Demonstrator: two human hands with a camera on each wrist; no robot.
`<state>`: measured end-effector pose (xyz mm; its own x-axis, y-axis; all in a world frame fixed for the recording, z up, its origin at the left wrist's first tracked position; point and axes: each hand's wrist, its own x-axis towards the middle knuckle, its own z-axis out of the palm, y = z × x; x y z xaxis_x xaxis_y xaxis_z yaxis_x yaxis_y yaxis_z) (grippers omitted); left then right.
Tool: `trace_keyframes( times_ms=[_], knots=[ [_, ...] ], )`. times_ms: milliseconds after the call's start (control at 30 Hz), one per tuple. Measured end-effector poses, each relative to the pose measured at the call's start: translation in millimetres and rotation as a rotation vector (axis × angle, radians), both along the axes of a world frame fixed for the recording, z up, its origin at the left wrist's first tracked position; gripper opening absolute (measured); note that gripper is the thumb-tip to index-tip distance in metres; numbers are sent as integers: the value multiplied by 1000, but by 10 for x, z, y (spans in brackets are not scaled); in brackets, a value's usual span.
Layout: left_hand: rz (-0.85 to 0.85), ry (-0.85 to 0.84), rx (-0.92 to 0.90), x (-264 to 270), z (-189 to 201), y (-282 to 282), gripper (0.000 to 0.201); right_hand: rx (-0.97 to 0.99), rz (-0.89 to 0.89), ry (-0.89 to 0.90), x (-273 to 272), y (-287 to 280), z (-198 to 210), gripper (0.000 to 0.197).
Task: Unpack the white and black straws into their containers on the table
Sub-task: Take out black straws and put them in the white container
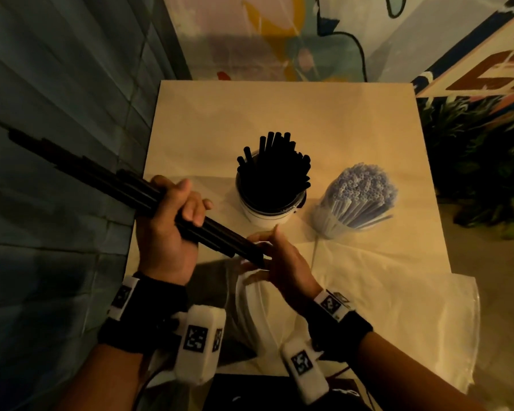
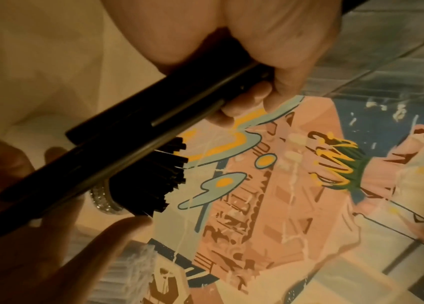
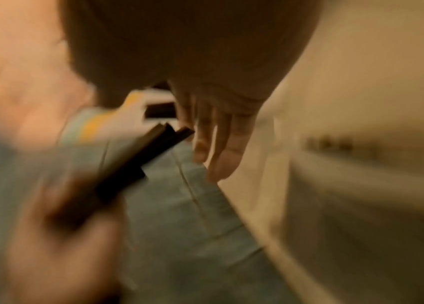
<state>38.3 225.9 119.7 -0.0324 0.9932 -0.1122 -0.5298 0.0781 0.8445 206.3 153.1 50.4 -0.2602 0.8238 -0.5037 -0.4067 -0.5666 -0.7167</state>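
My left hand [image 1: 172, 221] grips a bundle of black straws [image 1: 101, 179] near its middle, slanting from upper left down to the right. My right hand [image 1: 276, 259] has straight fingers against the bundle's lower ends [image 1: 250, 250]. In the left wrist view the black straws [image 2: 117, 144] cross under the curled left fingers [image 2: 257, 96]. In the blurred right wrist view the straw ends [image 3: 158, 139] meet the straight right fingers [image 3: 221, 156]. A white container [image 1: 264, 215] packed with black straws [image 1: 275, 170] stands mid-table. Beside it on the right stands a clear container of white straws [image 1: 359, 197].
Crumpled clear plastic packaging [image 1: 398, 315] lies on the cream table [image 1: 279, 108] near its front edge. A tiled wall [image 1: 57, 84] is on the left, a painted mural [image 1: 279, 31] behind, and green plants [image 1: 481, 161] to the right.
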Motion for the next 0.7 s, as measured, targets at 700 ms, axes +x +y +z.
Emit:
trace_keyframes(
  times_ms=[700],
  knots=[
    [-787, 576, -304, 451, -648, -410, 32, 536, -274, -248, 206, 376, 840, 20]
  ],
)
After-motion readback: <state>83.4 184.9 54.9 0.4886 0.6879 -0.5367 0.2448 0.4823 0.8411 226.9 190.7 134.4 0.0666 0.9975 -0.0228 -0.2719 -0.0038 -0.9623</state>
